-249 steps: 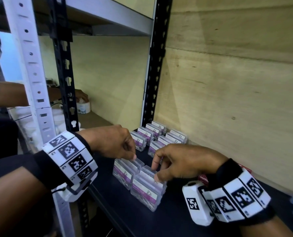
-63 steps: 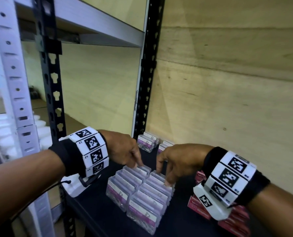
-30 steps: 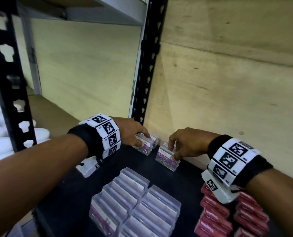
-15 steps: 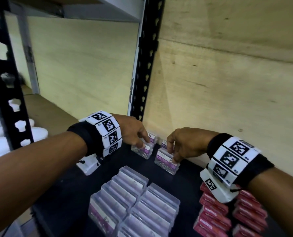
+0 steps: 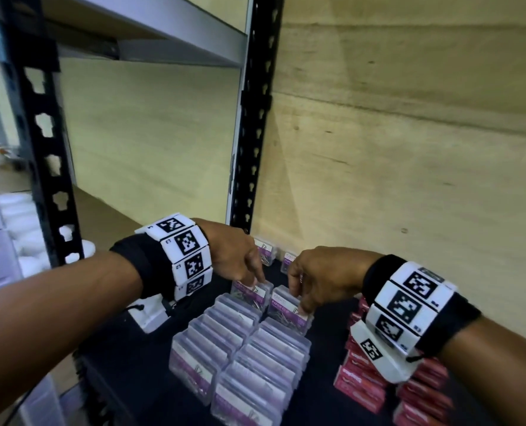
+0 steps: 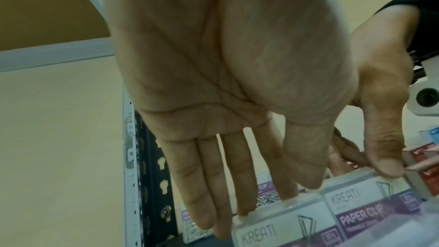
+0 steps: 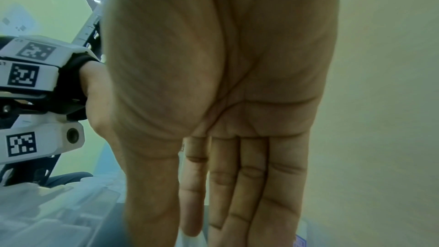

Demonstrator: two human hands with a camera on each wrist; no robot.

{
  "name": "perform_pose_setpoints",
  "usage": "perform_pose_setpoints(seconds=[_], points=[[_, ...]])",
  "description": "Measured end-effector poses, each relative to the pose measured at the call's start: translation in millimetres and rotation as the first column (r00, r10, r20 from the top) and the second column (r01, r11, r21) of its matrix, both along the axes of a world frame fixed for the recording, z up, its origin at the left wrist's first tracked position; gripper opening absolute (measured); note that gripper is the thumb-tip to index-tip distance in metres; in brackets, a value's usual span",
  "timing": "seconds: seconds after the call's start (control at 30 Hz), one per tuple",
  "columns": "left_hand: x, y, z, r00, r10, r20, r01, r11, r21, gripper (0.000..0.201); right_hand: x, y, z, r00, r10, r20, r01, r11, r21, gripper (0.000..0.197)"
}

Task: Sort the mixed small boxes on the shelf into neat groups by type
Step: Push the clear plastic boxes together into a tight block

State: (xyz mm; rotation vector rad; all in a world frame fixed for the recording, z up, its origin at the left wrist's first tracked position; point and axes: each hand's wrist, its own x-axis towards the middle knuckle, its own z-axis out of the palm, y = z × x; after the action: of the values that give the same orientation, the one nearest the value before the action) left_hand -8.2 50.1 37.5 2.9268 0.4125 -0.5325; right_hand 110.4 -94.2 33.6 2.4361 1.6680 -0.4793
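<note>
Two rows of clear paper clip boxes with purple labels stand mid-shelf. My left hand pinches one such box at the far end of the left row, thumb in front and fingers behind it. My right hand pinches another box at the far end of the right row; the left wrist view shows its thumb on that box. Two more clear boxes stay by the back wall. In the right wrist view the right hand hides its box.
Stacked red boxes sit on the dark shelf to the right, under my right wrist. A black upright post and the plywood back wall close the far side. White tubs stand on the neighbouring shelf at left.
Both hands have drawn back from the back wall, each bringing a clear box to the far end of its row. Fewer boxes stand by the wall.
</note>
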Motion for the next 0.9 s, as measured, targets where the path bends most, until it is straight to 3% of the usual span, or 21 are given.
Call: perform_pose_setpoints(seconds=[0.9], points=[[-30, -25, 3, 0.999, -0.052, -0.009, 0.052, 0.999, -0.017, 0.033, -25, -24, 2, 0.998, 0.02, -0.054, -0.021, 1.0, -0.011, 0.024]])
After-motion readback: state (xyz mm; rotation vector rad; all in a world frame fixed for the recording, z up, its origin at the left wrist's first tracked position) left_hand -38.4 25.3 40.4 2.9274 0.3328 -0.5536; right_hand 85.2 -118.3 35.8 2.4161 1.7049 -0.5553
